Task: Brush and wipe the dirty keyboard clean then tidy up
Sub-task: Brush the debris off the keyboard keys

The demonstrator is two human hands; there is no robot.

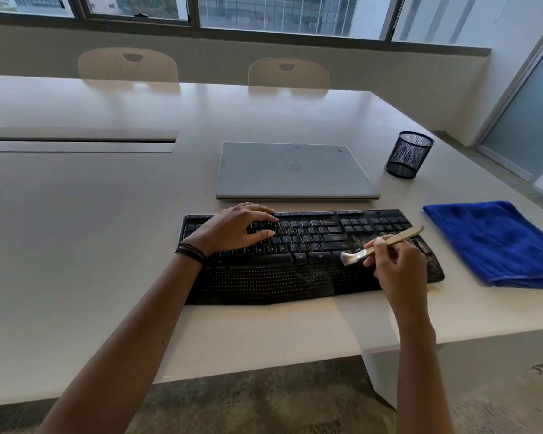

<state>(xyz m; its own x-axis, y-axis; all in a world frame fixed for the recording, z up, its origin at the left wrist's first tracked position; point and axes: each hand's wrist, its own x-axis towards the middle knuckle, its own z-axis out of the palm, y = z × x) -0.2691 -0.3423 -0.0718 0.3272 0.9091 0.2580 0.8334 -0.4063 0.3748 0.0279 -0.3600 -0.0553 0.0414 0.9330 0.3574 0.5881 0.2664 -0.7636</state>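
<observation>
- Head view, far left: the pale surface (91, 214) carries everything. The keyboard (264, 283) lies near its front edge, straight ahead of the person, with the palm rest towards them.
- The left hand (235, 230) lies flat over the left-centre keys, fingers straight and a little spread, gripping nothing. It looks to be pinning the keyboard in place.
- Behind the keyboard and apart from it, a closed laptop (295, 170) lies flat.
- The brush (402, 237) slants across the right part of the keyboard. Its bristles are down at the bottom key row, right of the space bar, and its handle rises to the right over the number pad.
- The right hand (395, 264) pinches the brush handle just behind the bristles, fingers curled round it much like a pen grip.
- Pale grit (430, 258) shows around the arrow keys and along the right end of the palm rest. The left keys look darker and cleaner, though those under the hand are hidden.
- Step in hand, as I judge it: brushing, partway through, with the right end left to do. Wiping and tidying are not yet begun.
- The next move likely calls for short, light strokes that drive the grit off the right edge, with the bristles worked between the keys. The left hand should press down so the keyboard does not slide.
- The blue cloth (496, 242) lies folded on the surface, near the keyboard's right end but apart from it, ready for the wipe.
- A mesh cup (409, 155) stands upright behind the cloth, right of the laptop. It is probably where the brush goes at tidy-up.
</observation>
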